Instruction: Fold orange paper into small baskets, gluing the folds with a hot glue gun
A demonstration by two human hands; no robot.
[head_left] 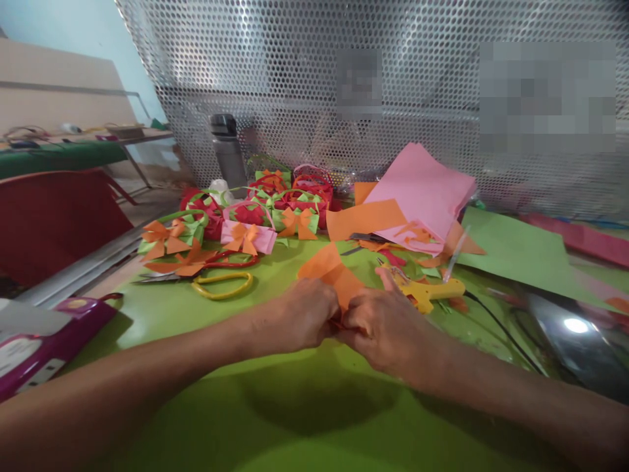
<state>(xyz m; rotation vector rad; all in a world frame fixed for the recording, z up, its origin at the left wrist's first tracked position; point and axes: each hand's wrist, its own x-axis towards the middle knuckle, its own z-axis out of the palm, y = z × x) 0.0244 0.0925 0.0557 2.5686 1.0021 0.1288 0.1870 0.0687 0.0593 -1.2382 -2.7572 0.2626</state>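
A piece of orange paper (pixel 330 267) is pinched between my two hands above the green table (pixel 295 406). The fingers of my left hand (pixel 312 313) are curled closed on its near edge. From the other side my right hand (pixel 376 328) grips the same edge, its knuckles almost touching the left ones. The fingertips and the part of the paper under them are hidden. Beyond my right hand lies a yellow hot glue gun (pixel 427 288) with a black cord. Scissors (pixel 223 286) with one yellow handle loop rest to the left, beside orange paper pieces (pixel 181 261).
Small paper bags with bows (pixel 297 223) crowd the back, near a grey bottle (pixel 228 154). Pink sheets (pixel 417 187) and a green sheet (pixel 511 252) lie at the back right. A dark shiny phone-like object (pixel 574 328) is at right, a purple-and-white device (pixel 63 341) at left. Perforated metal (pixel 295 65) stands behind.
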